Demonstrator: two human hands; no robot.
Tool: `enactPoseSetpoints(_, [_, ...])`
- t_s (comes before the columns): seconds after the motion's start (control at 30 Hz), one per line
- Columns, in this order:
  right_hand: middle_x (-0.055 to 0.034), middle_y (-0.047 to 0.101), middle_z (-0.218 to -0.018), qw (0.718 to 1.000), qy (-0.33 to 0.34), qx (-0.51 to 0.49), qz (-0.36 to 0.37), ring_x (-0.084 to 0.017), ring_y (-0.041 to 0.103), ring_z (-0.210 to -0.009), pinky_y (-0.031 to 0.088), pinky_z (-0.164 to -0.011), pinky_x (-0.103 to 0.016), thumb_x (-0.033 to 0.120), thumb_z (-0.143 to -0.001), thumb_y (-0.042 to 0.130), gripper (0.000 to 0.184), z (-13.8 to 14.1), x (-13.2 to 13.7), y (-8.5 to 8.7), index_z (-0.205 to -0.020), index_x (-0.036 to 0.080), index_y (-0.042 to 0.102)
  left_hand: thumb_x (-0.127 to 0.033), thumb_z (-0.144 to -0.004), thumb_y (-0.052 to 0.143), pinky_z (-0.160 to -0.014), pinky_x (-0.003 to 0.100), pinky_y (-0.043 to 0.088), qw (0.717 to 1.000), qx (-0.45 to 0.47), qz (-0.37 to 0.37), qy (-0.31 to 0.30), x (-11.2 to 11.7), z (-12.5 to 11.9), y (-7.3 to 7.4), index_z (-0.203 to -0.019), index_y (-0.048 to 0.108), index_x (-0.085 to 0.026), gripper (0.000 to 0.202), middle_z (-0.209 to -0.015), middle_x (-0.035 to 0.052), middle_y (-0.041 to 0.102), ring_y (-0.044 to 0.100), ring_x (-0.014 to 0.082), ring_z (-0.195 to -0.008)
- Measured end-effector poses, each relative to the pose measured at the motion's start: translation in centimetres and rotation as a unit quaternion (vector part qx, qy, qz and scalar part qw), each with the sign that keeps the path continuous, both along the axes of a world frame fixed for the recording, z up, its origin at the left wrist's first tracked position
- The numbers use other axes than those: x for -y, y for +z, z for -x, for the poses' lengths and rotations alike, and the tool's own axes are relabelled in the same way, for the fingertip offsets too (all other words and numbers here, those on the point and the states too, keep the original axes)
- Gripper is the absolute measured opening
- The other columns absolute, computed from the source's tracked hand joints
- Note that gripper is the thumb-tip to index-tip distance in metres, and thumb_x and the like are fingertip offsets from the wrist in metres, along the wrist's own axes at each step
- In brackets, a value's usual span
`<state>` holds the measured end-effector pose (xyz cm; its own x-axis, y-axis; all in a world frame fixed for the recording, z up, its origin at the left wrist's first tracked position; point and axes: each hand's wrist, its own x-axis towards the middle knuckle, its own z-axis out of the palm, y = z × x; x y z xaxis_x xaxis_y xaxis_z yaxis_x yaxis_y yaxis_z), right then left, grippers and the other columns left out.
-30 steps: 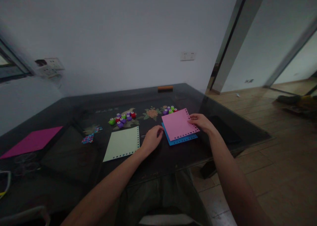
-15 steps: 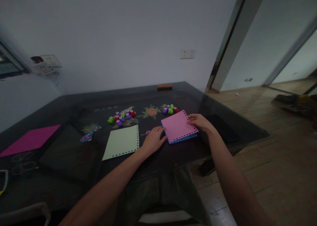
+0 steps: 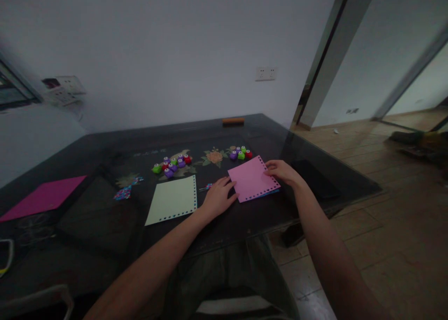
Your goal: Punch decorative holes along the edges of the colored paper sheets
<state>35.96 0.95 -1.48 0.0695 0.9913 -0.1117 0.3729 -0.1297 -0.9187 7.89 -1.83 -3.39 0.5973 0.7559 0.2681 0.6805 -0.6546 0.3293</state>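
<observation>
A pink sheet of paper point(image 3: 251, 180) with small holes punched along its right and lower edges lies over a blue sheet point(image 3: 271, 192), of which only a sliver shows at the lower right. My right hand point(image 3: 283, 172) pinches the pink sheet's right edge between thumb and fingers. Against its left edge rests my left hand point(image 3: 220, 197), fingers stretched out and thumb at the lower left corner. Left of that hand lies a pale green sheet point(image 3: 173, 200), also with punched holes along two edges. Small pink and blue bits point(image 3: 209, 186) lie by my left fingertips.
Small coloured hole punches stand in a left group point(image 3: 174, 165) and a right group point(image 3: 241, 153). A magenta sheet point(image 3: 44, 198) and more pink-blue bits point(image 3: 123, 193) lie left. A brown bar point(image 3: 233, 121) is at the table's far edge, a dark flat object point(image 3: 315, 179) at right.
The pink sheet now covers the blue sheet's left edge and most of its lower edge, which showed before. My left thumb has shifted slightly onto the lower left corner.
</observation>
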Motion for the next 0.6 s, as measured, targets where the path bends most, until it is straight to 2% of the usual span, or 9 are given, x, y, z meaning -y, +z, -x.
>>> enactPoseSetpoints(0.13, [0.0025, 0.059, -0.059, 1.000, -0.004, -0.007, 0.010, -0.010, 0.052, -0.050, 0.037, -0.048, -0.021, 0.013, -0.062, 0.067, 0.030, 0.1, 0.3, 0.4, -0.091, 0.012, 0.062, -0.038, -0.085, 0.051, -0.106, 0.043, 0.032, 1.000, -0.005, -0.004, -0.001, 0.0, 0.0, 0.0, -0.125, 0.055, -0.015, 0.046, -0.135, 0.0153, 0.049, 0.043, 0.0289, -0.125])
enactPoseSetpoints(0.37, [-0.0021, 0.065, -0.063, 0.999, -0.024, -0.021, 0.033, -0.013, 0.059, -0.056, 0.047, -0.053, -0.023, 0.010, -0.064, 0.068, 0.021, 0.0, 0.7, 1.2, -0.084, 0.014, 0.065, -0.039, -0.086, 0.050, -0.106, 0.043, 0.032, 1.000, -0.013, 0.004, 0.000, -0.1, 0.0, 0.0, -0.125, 0.054, -0.017, 0.046, -0.135, 0.0123, 0.050, 0.042, 0.0278, -0.126])
enactPoseSetpoints(0.6, [-0.0007, 0.063, -0.055, 1.000, -0.014, -0.002, 0.028, -0.012, 0.056, -0.049, 0.045, -0.048, -0.022, 0.007, -0.063, 0.067, 0.026, -0.5, 0.5, 0.7, -0.089, 0.012, 0.065, -0.037, -0.085, 0.053, -0.106, 0.044, 0.031, 1.000, 0.012, 0.013, -0.003, -0.1, 0.0, 0.0, -0.123, 0.055, -0.016, 0.044, -0.134, 0.0135, 0.051, 0.042, 0.0277, -0.126])
